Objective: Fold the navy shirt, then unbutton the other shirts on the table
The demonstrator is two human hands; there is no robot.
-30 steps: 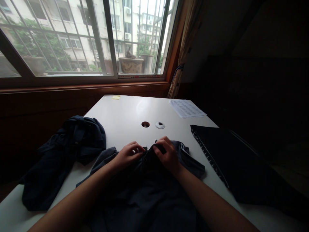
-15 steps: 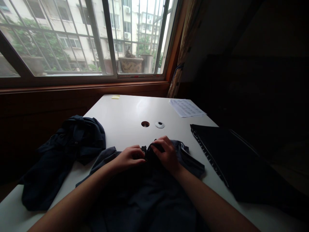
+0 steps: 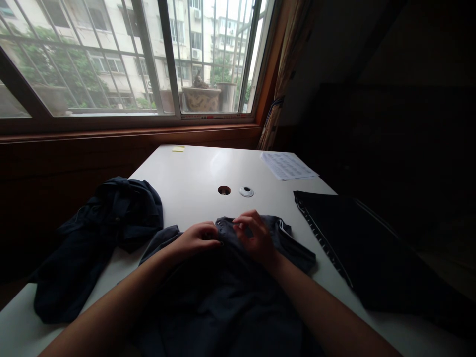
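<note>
A dark blue-grey shirt [image 3: 219, 292] with white stripes on its right sleeve edge lies spread on the white table in front of me. My left hand [image 3: 201, 239] is closed at the shirt's upper middle, thumb and fingers pinching the cloth near the neck opening. Just to the right, my right hand [image 3: 256, 237] hovers at the cloth with fingers curled but apart, and no fabric shows between them. A small light spot sits on the shirt's top edge between the hands. Shade hides much of the lower cloth.
On the left lies a crumpled dark garment [image 3: 126, 213]; on the right, a folded dark garment [image 3: 357, 233] with white piping. Farther back are printed sheets [image 3: 288, 166], a yellow note [image 3: 178, 148], a cable hole [image 3: 224, 190] and its white cover [image 3: 246, 192]. The table [image 3: 193, 173] meets a windowed wall.
The raised dark flap at the neck has been let go by my right hand and now lies flatter. My right fingers have opened; my left hand stays nearly in place.
</note>
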